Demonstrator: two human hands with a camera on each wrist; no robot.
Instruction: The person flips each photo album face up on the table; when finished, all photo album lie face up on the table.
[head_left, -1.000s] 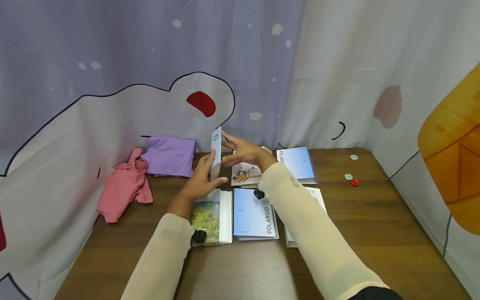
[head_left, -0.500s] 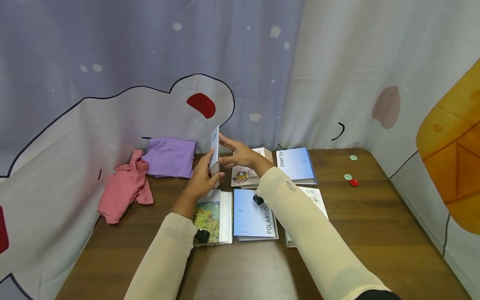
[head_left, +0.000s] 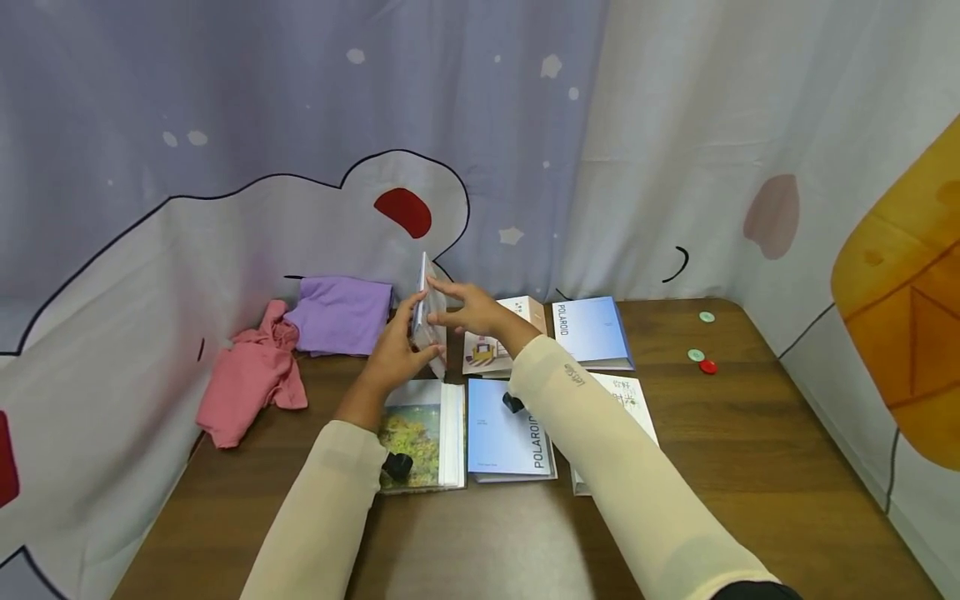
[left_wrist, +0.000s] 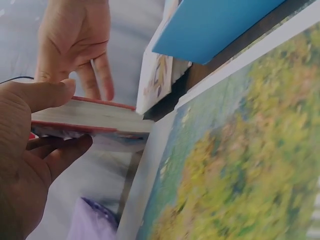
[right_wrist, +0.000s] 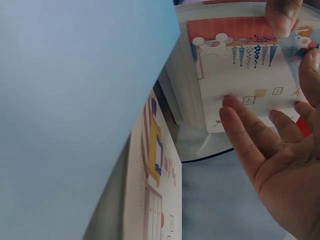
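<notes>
My left hand (head_left: 393, 354) holds a thick photo album (head_left: 427, 336) on edge above the back of the table, left of centre. In the left wrist view its thumb lies on one cover and its fingers on the other, with the white page edges (left_wrist: 95, 114) and red cover rims between. The right wrist view shows the cover (right_wrist: 215, 75) with a red band and a row of small printed pennants. My right hand (head_left: 480, 318), fingers extended, has its fingertips against this cover. Below lies an album with a landscape picture (head_left: 411, 437).
Blue POLAROID albums lie in front (head_left: 498, 433) and at the back (head_left: 588, 329). Beside them are an illustrated album (head_left: 483, 354) and a white one (head_left: 630, 396). Purple cloth (head_left: 345, 315) and pink cloth (head_left: 251, 375) lie left; a red button (head_left: 707, 367) and green ones lie right.
The held album has turned, so its pale blue side with the emblem is no longer seen and its right face shows. The left hand has shifted slightly left; the right fingers stay against the album.
</notes>
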